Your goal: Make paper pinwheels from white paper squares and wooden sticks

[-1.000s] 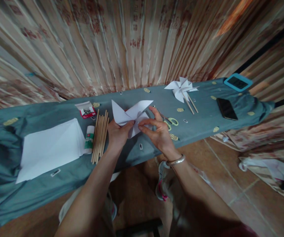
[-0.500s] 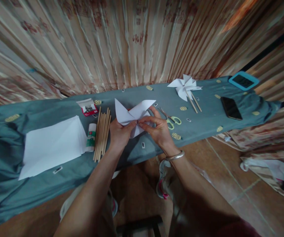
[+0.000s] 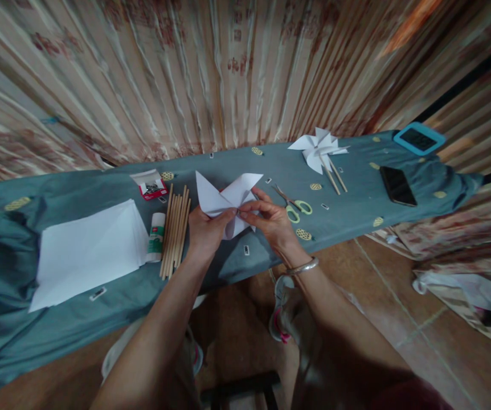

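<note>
A white paper pinwheel (image 3: 211,196) is held over the near middle of the cloth-covered table. My left hand (image 3: 206,230) is closed on its left side, with the thumb pressed at the centre. From the right, my right hand (image 3: 273,222) pinches at the same centre with thumb and forefinger; whether a small pin sits between them is too small to tell. Left of my hands lie a bundle of wooden sticks (image 3: 175,233) and a glue stick (image 3: 155,238). Scissors (image 3: 292,206) with pale green handles rest to the right of my right hand.
A stack of white paper (image 3: 89,253) lies at the left, near an open red box (image 3: 151,187) of small metal pieces. Finished-looking pinwheels (image 3: 319,149) on sticks lie back right. Beyond them are a phone (image 3: 398,185) and a blue-framed clock (image 3: 420,138). A curtain (image 3: 211,85) hangs behind.
The pinwheel has turned slightly in my hands, its right-hand blade shifting left. My right fingers have curled a little closer around the paper. Both hands keep their hold at the centre.
</note>
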Available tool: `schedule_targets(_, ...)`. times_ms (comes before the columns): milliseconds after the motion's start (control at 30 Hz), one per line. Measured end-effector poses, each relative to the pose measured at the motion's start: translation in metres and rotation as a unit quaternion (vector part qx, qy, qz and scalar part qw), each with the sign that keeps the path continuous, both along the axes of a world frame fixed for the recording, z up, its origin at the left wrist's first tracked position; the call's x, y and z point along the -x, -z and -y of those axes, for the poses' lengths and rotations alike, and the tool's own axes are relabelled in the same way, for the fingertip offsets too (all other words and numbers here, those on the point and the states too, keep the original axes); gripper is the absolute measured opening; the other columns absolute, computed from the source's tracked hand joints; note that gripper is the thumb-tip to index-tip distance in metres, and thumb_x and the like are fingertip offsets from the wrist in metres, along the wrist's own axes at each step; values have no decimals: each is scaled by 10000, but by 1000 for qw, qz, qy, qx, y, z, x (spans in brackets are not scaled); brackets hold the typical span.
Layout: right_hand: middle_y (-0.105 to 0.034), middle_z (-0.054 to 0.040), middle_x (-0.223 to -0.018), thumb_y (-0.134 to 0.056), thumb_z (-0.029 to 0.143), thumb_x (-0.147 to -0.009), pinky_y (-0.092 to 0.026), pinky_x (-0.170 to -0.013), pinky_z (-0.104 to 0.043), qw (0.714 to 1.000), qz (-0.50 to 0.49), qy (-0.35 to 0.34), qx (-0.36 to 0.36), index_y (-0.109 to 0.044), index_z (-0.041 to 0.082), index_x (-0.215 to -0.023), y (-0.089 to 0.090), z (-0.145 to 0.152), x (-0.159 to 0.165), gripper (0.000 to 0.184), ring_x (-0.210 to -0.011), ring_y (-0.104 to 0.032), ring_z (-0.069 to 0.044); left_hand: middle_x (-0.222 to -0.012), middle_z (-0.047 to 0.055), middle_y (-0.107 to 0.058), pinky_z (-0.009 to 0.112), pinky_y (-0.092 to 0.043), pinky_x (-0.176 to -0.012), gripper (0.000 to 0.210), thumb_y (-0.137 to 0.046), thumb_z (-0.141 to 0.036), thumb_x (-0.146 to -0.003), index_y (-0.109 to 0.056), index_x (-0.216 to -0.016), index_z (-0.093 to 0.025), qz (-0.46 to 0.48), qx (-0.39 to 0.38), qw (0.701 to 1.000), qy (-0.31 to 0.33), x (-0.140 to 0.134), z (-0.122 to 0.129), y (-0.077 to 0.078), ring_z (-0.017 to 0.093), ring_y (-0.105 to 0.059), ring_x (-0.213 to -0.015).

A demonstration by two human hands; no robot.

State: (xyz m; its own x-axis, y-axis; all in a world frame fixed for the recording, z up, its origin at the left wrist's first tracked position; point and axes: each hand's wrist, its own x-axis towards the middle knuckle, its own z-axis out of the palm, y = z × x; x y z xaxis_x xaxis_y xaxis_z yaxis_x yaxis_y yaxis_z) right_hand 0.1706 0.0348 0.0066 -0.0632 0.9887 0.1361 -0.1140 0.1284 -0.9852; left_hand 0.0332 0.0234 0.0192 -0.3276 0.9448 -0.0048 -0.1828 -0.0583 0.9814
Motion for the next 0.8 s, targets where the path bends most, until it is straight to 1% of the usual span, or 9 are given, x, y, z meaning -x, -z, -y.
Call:
schedule_targets(267, -715, -27, -900, -807, 277, -664, -318, -1126, -396, 1000, -13, -13, -12, -743, 285, -705, 1, 0, -2, 77, -1365, -393, -204, -787, 34, -726, 325, -549, -738, 259, -780, -214, -551, -705, -792, -156, 25, 1, 1000, 16, -1, 1, 1, 207, -670, -735)
schedule_targets(367, -716, -26, -921, -805, 276, -661, -343, -1111, -390, 1000, -16, -14, -5, -745, 288, -712, 1, 1, -2, 80, -1372, -383, -204, -784, 35, -725, 320, -547, -737, 248, -784, -208, -548, -703, -777, -156, 24, -4, 1000, 15, -1, 1, 1, 205, -669, -737)
schedule_targets(567, -713, -37, -976, -800, 277, -663, -404, -1062, -383, 1000, -17, -17, 10, -744, 283, -710, -1, 2, -2, 73, -1386, -363, -209, -821, 36, -735, 300, -544, -707, 347, -789, -200, -537, -717, -872, -150, 28, -7, 1000, 9, -1, 1, 1, 198, -668, -734)
schedule_targets(667, -715, -37, -974, -811, 284, -652, -395, -1066, -387, 1000, -26, -12, 11, -745, 284, -702, -1, 2, -2, 83, -1377, -376, -214, -801, 28, -734, 288, -543, -703, 325, -789, -198, -528, -710, -841, -151, 32, -12, 999, 11, -1, 1, 1, 188, -666, -727)
schedule_targets(800, -724, -28, -895, -811, 296, -648, -360, -1097, -403, 1000, -24, -11, 7, -743, 283, -695, -1, 2, -1, 83, -1361, -402, -218, -783, 19, -732, 281, -544, -691, 305, -790, -195, -506, -697, -793, -149, 28, -15, 999, 8, -1, 0, 0, 179, -664, -714)
